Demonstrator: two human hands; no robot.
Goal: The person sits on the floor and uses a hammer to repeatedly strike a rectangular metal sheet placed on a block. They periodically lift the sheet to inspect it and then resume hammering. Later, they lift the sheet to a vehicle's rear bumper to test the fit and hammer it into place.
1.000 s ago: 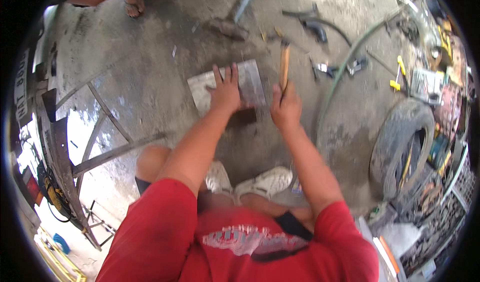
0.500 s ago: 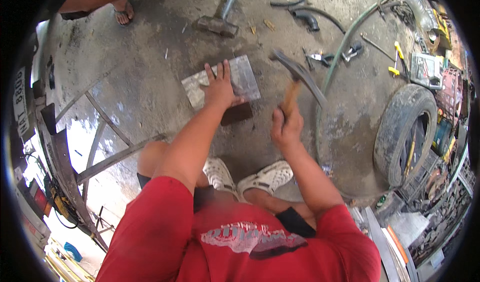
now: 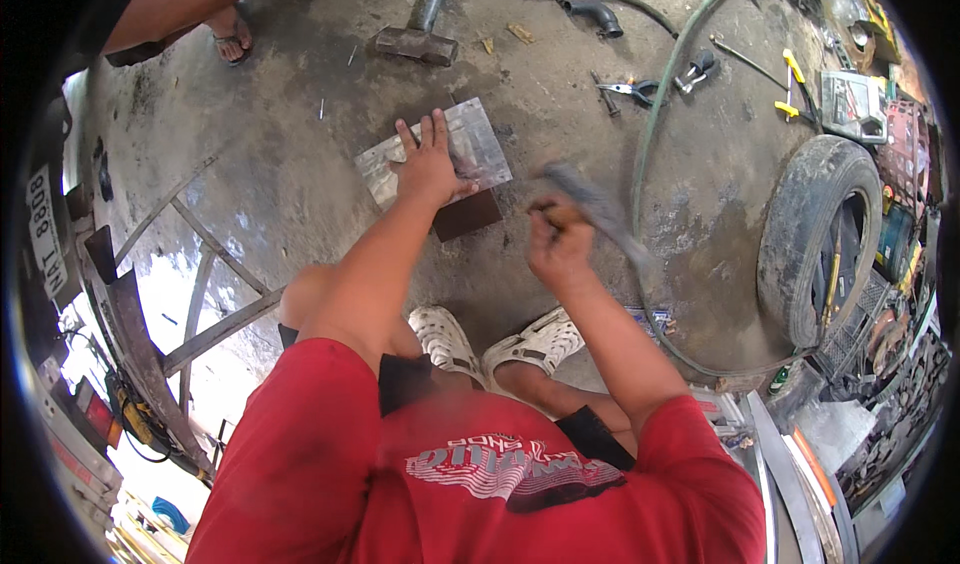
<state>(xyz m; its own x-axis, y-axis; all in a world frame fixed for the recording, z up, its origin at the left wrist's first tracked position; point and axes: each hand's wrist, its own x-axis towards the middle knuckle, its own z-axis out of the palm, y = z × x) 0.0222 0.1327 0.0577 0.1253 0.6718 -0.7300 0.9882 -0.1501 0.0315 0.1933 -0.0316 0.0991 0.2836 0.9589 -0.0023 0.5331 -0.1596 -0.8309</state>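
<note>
Metal plate (image 3: 484,144): in front of us, our left hand (image 3: 425,174) lying flat on it, fingers fanned out.
Hammer (image 3: 597,209): just right of the plate, our right hand (image 3: 562,249) wrapped tight round the handle, head pretty blurry.
Brown block (image 3: 470,217): pokes out from under the plate's near edge.
White clogs (image 3: 445,344): on our feet, closer in.
Sledgehammer (image 3: 417,46): on the floor (image 3: 310,169) beyond the plate.
Pliers (image 3: 630,89): off right, near the green hose (image 3: 648,149).
Tyre (image 3: 788,239): well over to our right.

1 tyre (image 3: 785,234), pliers (image 3: 643,90) and a sledgehammer (image 3: 417,44) show a workshop.
</note>
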